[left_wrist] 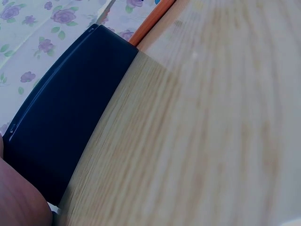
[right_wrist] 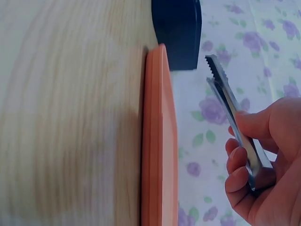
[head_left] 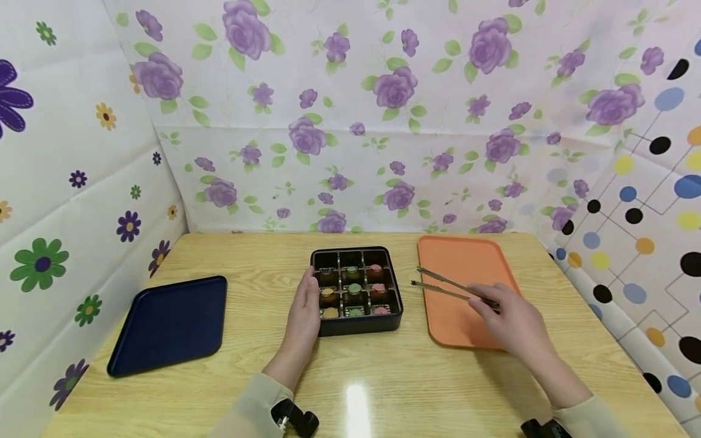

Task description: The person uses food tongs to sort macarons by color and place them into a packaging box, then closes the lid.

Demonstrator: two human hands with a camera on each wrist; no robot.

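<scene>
A black compartment box (head_left: 358,325) with several small coloured sweets sits mid-table. My left hand (head_left: 304,311) rests flat against its left side, fingers straight; the left wrist view shows the box's dark wall (left_wrist: 61,122) close up. My right hand (head_left: 512,322) grips metal tongs (head_left: 446,287) above the orange tray (head_left: 459,255), tips pointing left toward the box. In the right wrist view my fingers (right_wrist: 244,155) curl round the tongs (right_wrist: 230,108), with the tray's edge (right_wrist: 160,141) beside them. Nothing is between the tong tips.
A dark blue tray (head_left: 170,325) lies at the left of the wooden table (head_left: 383,377). Floral and dotted sheets wall in the table on three sides. Bare wood lies in front of the box.
</scene>
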